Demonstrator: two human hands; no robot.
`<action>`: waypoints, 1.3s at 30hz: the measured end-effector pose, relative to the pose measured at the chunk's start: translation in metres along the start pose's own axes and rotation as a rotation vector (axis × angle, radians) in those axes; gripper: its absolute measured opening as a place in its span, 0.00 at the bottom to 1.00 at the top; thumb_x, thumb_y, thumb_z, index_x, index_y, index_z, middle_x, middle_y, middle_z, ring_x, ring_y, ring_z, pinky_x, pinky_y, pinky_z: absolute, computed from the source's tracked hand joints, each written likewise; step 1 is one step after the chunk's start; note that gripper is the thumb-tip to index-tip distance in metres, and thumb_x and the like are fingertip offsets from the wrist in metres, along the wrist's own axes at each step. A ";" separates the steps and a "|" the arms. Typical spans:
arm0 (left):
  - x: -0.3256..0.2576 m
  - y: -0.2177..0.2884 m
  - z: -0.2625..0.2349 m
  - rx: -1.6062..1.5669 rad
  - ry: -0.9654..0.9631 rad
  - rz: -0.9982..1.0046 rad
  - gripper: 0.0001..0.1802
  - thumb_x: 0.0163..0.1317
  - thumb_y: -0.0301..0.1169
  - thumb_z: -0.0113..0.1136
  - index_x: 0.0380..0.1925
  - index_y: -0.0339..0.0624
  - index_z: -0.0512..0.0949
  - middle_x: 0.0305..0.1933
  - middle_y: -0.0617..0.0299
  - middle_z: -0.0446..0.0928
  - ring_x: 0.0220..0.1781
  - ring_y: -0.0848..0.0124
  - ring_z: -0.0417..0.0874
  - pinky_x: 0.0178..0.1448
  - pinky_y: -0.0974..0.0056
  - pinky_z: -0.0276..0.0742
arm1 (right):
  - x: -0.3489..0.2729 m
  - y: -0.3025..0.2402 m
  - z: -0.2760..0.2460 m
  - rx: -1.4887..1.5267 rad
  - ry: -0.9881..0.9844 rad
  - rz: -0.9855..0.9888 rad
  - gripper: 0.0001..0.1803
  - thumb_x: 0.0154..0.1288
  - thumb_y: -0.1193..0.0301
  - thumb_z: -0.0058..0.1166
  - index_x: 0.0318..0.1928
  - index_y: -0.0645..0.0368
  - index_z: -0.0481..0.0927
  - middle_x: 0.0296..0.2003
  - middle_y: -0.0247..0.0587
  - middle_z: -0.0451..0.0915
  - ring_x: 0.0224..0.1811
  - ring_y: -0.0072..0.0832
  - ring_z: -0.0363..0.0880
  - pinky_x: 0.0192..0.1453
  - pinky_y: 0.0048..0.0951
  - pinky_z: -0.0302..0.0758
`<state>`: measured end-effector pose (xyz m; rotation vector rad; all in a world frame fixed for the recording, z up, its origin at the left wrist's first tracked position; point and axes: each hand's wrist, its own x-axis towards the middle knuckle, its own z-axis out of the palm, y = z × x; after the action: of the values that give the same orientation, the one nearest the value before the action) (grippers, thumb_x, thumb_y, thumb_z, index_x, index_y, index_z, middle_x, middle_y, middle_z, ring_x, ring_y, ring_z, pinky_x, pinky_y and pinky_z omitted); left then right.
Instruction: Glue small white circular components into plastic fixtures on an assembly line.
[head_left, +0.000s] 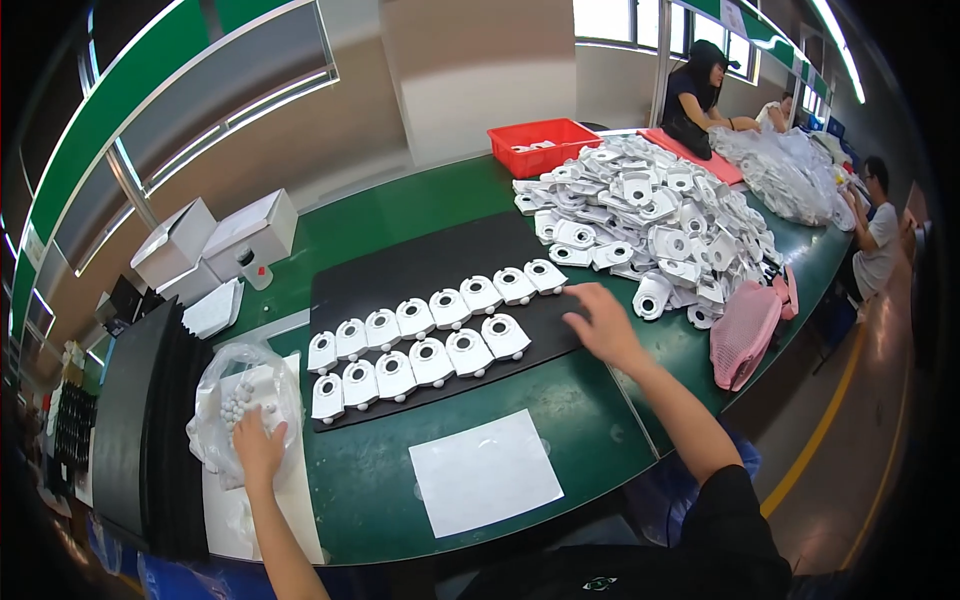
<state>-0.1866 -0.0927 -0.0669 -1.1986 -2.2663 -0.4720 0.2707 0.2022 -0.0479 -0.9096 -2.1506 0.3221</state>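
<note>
My left hand (257, 443) rests inside a clear plastic bag (228, 375) of small white round pieces at the table's left. My right hand (603, 322) lies flat with fingers spread on the right end of a black mat (420, 262), holding nothing. On the mat stand two rows of white plastic housings (432, 335), each with a round hole. The hand sits between the end of the upper row and a big heap of the same white housings (650, 215) to the right.
A green table (400, 205) carries a white paper sheet (484, 472) at the front, a red bin (543, 145) at the back, white boxes (215, 240) at left, a pink mesh bag (745, 330) at right. Black trays (140, 420) stack far left. Other people work at the far end.
</note>
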 end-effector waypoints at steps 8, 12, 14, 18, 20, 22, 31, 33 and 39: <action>0.002 0.015 -0.001 0.017 -0.206 0.068 0.12 0.52 0.32 0.56 0.33 0.37 0.70 0.36 0.50 0.69 0.46 0.52 0.66 0.48 0.53 0.65 | -0.060 0.053 -0.066 -0.641 0.007 0.024 0.15 0.47 0.78 0.53 0.40 0.60 0.73 0.36 0.43 0.74 0.45 0.42 0.68 0.47 0.38 0.67; 0.005 0.020 -0.003 0.117 -0.183 0.082 0.11 0.54 0.34 0.55 0.30 0.37 0.69 0.34 0.50 0.71 0.45 0.53 0.69 0.44 0.54 0.68 | -0.079 0.019 -0.076 -0.433 -0.083 0.002 0.10 0.47 0.76 0.56 0.33 0.60 0.74 0.33 0.43 0.74 0.41 0.41 0.69 0.44 0.38 0.67; 0.008 0.020 -0.003 0.183 -0.250 0.040 0.11 0.55 0.35 0.55 0.28 0.38 0.69 0.30 0.50 0.73 0.39 0.53 0.73 0.38 0.53 0.70 | -0.084 0.006 -0.078 -0.387 -0.136 0.002 0.12 0.46 0.75 0.57 0.35 0.60 0.75 0.33 0.43 0.74 0.42 0.41 0.69 0.46 0.38 0.68; 0.010 0.006 -0.002 0.241 -0.286 0.074 0.12 0.56 0.37 0.54 0.28 0.39 0.69 0.25 0.51 0.74 0.31 0.54 0.76 0.34 0.52 0.70 | -0.080 -0.015 -0.090 -0.132 -0.366 0.018 0.17 0.47 0.80 0.53 0.42 0.61 0.75 0.39 0.42 0.75 0.46 0.42 0.68 0.51 0.35 0.68; 0.014 0.005 -0.008 0.220 -0.242 0.101 0.11 0.58 0.37 0.52 0.27 0.40 0.69 0.22 0.51 0.74 0.28 0.54 0.76 0.33 0.50 0.69 | -0.073 -0.017 -0.096 -0.238 -0.351 -0.060 0.21 0.48 0.82 0.50 0.47 0.61 0.73 0.44 0.43 0.73 0.49 0.42 0.66 0.54 0.35 0.67; 0.020 0.004 -0.011 0.231 -0.171 0.022 0.11 0.60 0.37 0.50 0.27 0.40 0.69 0.22 0.51 0.74 0.28 0.54 0.76 0.32 0.51 0.69 | -0.071 -0.004 -0.101 -0.312 -0.429 -0.066 0.26 0.48 0.84 0.50 0.51 0.58 0.70 0.50 0.43 0.70 0.52 0.42 0.64 0.56 0.35 0.67; 0.029 -0.001 -0.038 -0.318 -0.039 -0.270 0.14 0.64 0.38 0.47 0.38 0.38 0.71 0.22 0.60 0.72 0.19 0.70 0.70 0.22 0.66 0.64 | -0.044 -0.032 -0.113 -0.418 -0.623 -0.010 0.15 0.44 0.76 0.59 0.38 0.58 0.78 0.32 0.41 0.73 0.39 0.37 0.72 0.44 0.35 0.70; 0.031 0.047 -0.059 -1.269 -0.305 -0.588 0.19 0.65 0.37 0.47 0.51 0.36 0.68 0.25 0.71 0.69 0.20 0.87 0.58 0.20 0.82 0.52 | -0.044 -0.043 -0.097 -0.248 -0.578 -0.084 0.11 0.47 0.74 0.57 0.35 0.58 0.79 0.25 0.42 0.75 0.33 0.39 0.73 0.40 0.36 0.71; 0.006 0.188 -0.057 -2.131 -1.020 -0.823 0.22 0.60 0.32 0.49 0.51 0.28 0.66 0.33 0.64 0.70 0.24 0.81 0.61 0.22 0.79 0.55 | -0.069 -0.097 -0.011 0.769 -0.499 0.320 0.04 0.59 0.77 0.51 0.35 0.63 0.74 0.30 0.33 0.76 0.31 0.16 0.73 0.37 0.19 0.70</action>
<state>-0.0163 -0.0160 -0.0067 -0.9587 -2.1943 -3.8909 0.2613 0.0845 -0.0315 -0.7450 -2.0054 1.5466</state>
